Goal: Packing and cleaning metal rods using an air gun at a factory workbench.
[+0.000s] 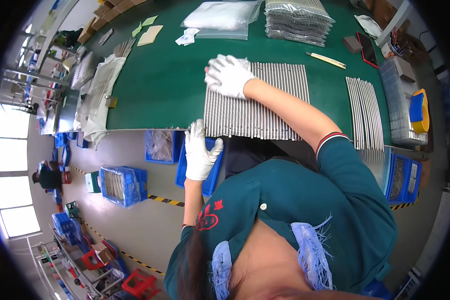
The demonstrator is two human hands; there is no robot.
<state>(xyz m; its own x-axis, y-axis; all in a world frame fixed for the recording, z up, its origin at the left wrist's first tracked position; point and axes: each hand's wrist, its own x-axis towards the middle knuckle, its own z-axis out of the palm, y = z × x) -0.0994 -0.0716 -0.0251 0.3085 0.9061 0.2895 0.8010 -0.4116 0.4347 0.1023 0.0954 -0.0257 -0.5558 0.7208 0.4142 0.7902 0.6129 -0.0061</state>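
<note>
Your right hand (pixel 229 76), white-gloved: palm down over the far left corner of the sheet-like row of metal rods (pixel 255 117), fingers extended toward your left, not wrapped round any rod; whether anything lies beneath the palm, you cannot tell from this view. Your left hand (pixel 201 152), likewise gloved: thumb held wide of the fingers, fingertips at the near table edge, just beside the row's near left corner; no grasped item visible, contact with the end rod uncertain. The row itself: many slim silvery rods, side by side, laid on the green table (pixel 150 95) directly before you, near ends at its front edge, your right forearm crossing above. To your right: a smaller group of rods (pixel 365 112), well apart; beyond it, a yellow cutter (pixel 327 60), a dark block (pixel 352 44) and a red-edged phone (pixel 368 49). At the table's far side: a bagged stack of rods (pixel 299 22), beside clear plastic bags (pixel 220 17). Far left: pale yellow paper slips (pixel 150 35).
</note>
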